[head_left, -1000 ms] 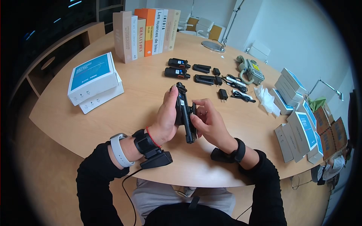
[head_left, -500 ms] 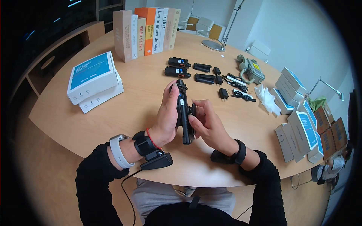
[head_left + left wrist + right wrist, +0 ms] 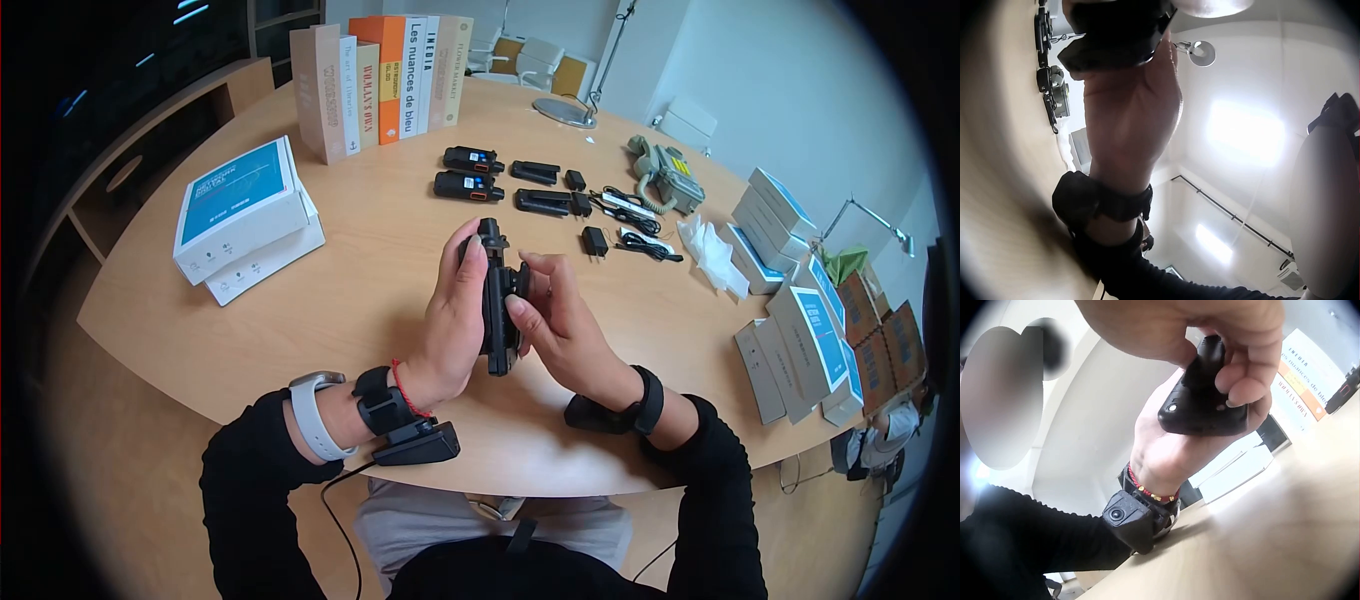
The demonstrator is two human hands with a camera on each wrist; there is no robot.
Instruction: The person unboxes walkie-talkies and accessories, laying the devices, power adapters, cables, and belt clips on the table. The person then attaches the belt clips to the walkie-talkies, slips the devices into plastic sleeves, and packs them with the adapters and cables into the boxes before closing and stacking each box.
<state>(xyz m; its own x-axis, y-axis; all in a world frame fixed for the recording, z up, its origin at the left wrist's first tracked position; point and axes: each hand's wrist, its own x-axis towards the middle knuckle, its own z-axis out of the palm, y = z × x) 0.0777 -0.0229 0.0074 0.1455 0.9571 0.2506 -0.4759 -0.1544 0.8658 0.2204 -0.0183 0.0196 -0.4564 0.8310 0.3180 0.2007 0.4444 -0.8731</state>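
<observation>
Left hand (image 3: 450, 325) curled round a black radio (image 3: 497, 325); right hand (image 3: 572, 330), fingers bent, pinches its clip (image 3: 1205, 365). Radio sits between the hands; two more radios (image 3: 466, 186) lie beyond them.

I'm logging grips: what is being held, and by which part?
A black handheld radio: the left hand grips its body; the right hand pinches the raised clip-like piece.

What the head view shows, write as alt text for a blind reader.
A person's left hand grips a black handheld device above a wood-toned table; the right hand pinches a part at its side. Beyond lie two similar devices, adapters and cables, flanked by boxes.
</observation>
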